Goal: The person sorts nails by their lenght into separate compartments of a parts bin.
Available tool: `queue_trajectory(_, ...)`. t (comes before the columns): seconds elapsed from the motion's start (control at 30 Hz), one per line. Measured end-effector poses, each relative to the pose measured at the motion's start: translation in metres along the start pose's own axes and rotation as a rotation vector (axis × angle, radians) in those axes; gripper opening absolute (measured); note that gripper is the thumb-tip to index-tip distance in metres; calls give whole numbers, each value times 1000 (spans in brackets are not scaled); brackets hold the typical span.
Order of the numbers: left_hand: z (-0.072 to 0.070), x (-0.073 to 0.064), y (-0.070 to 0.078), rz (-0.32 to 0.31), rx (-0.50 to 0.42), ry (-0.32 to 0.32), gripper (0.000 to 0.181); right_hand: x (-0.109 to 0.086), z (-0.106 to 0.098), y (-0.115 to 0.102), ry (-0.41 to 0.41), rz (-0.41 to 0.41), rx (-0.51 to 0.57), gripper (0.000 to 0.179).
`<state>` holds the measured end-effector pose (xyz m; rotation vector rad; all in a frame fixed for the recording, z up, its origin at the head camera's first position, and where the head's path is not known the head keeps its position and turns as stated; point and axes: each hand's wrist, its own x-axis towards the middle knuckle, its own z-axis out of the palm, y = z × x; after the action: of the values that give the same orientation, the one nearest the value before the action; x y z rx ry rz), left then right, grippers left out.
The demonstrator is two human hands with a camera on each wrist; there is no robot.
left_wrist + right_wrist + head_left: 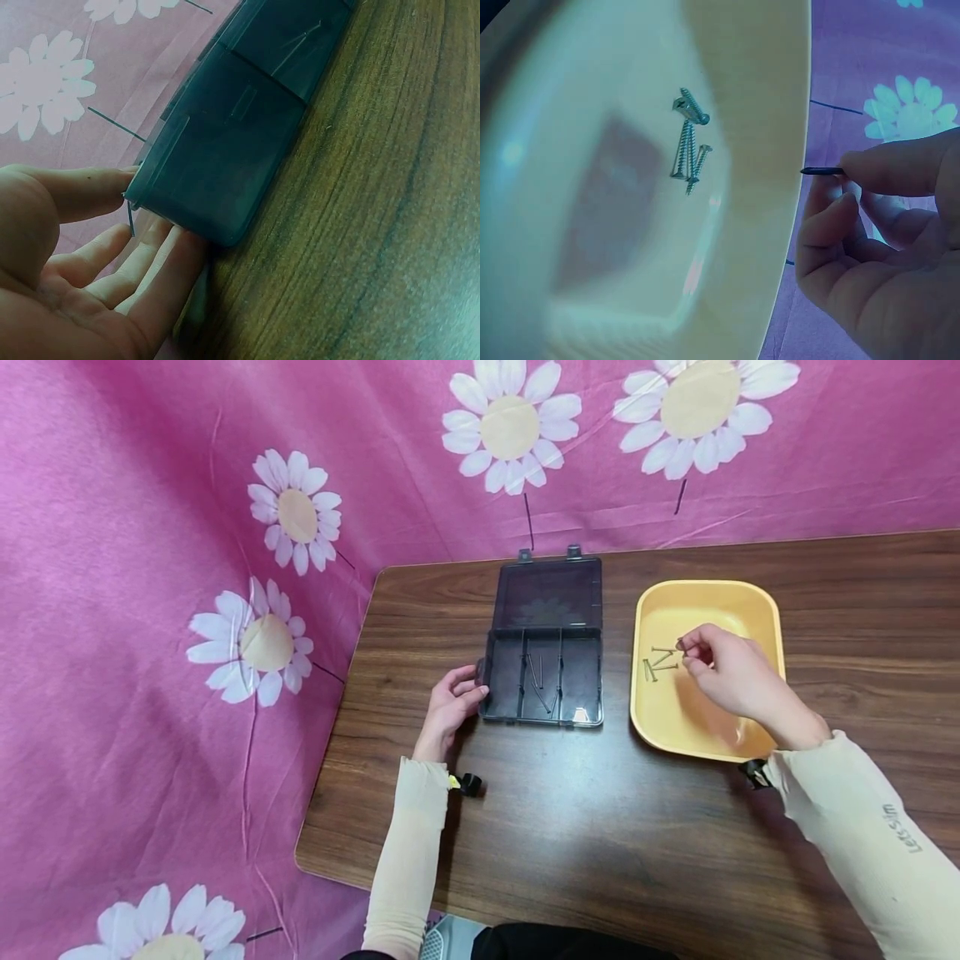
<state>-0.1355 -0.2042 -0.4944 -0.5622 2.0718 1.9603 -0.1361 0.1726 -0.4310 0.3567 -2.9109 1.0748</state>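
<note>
A dark translucent compartment box [504, 681] lies on the table with its lid [547, 593] folded back. Several long, thin screws [536, 672] lie in its middle compartment; the two side ones hold none. At the box's left end, my left hand [450, 706] grips the edge, thumb at the rim and fingers along the side wall in the left wrist view. Over the yellow tray [708, 587], my right hand [731, 677] pinches a screw between thumb and forefinger; its dark pointed tip [817, 171] sticks out in the right wrist view. Several silvery screws [686, 142] lie grouped in the tray.
The wood-grain table [555, 827] runs back to a pink cloth [390, 460] printed with white daisies. Between box and tray is a narrow strip of tabletop. A small black device [470, 785] sits by the left wrist.
</note>
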Motion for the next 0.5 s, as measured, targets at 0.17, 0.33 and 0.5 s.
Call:
queue_trajectory(0.17,0,0,-1,0,-12,-6,45,1,0,-5,14,14,31,10)
queue_trajectory(0.33,0,0,-1,-1,-11,-6,44,4,1,-12,8,22,108,10)
queue_trajectory(0.5,0,0,0,5,1,-3,44,8,4,-20,15,31,216,11)
